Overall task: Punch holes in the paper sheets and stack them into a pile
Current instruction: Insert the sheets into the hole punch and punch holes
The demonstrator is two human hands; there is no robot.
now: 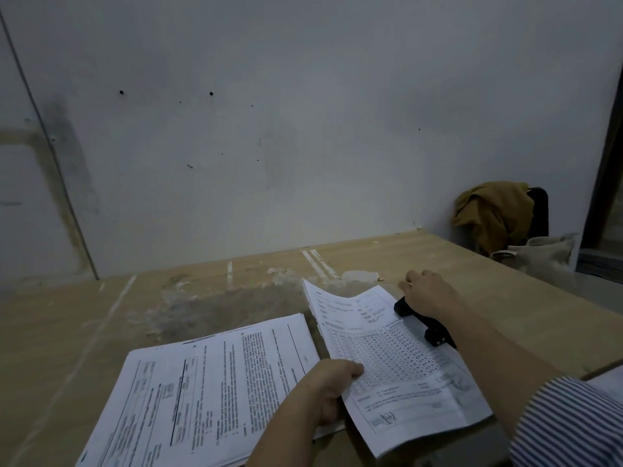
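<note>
A printed sheet with a table [391, 352] lies on the wooden table [168, 308], its right edge pushed into a black hole punch [428, 326]. My left hand [332, 387] pinches the sheet's left edge, thumb on top. My right hand [429, 293] presses down on the punch with curled fingers; whether they wrap it is unclear. To the left lies a pile of printed sheets [202, 396], partly under my left forearm.
A white wall [269, 129] rises behind the table. At the back right stands a chair draped with a mustard cloth [492, 214], with a pale bag [539, 254] on the table's right edge beside it. Tape marks and scuffs cover the tabletop's far half.
</note>
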